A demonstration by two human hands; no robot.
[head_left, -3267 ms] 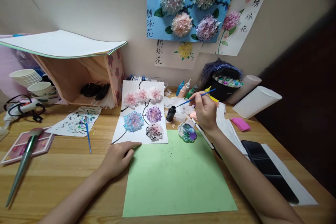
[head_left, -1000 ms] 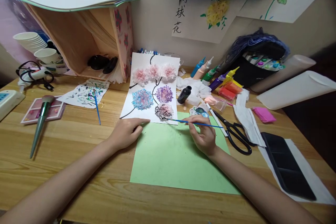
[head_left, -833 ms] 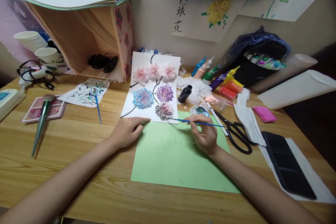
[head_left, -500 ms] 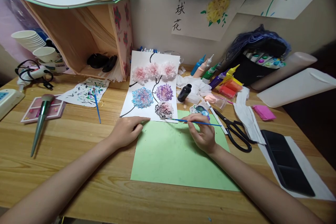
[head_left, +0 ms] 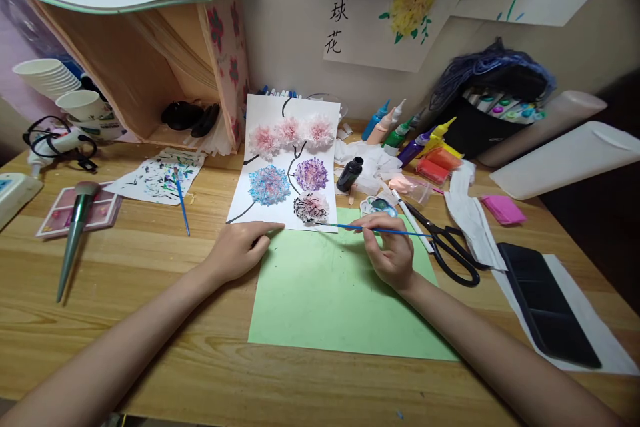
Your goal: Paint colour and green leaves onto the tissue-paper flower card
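A white sheet (head_left: 260,213) carries several fluffy paper flowers: pink ones on top, a blue one (head_left: 269,185), a purple one (head_left: 311,175) and a black-edged pink one (head_left: 311,207) at the bottom. My right hand (head_left: 389,248) pinches a thin blue brush (head_left: 395,231), its tip at the lower edge of the black-edged flower. At the sheet's bottom edge rests my left hand (head_left: 240,248), holding nothing, index finger stretched onto the paper and thumb apart. A green sheet (head_left: 340,300) lies under my right hand. An open black bottle (head_left: 349,174) leans right of the flowers.
Black scissors (head_left: 455,253), a white pen (head_left: 413,220) and a black palette (head_left: 547,303) lie at right. Paint bottles (head_left: 397,130) stand behind. To the left are a large makeup brush (head_left: 77,233), a paint-stained paper (head_left: 160,177), another blue brush (head_left: 183,203) and paper cups (head_left: 85,107).
The camera view has shifted slightly. My right hand and the brush have moved a little to the right, the brush tip still by the black-edged flower. My left hand stays in place.
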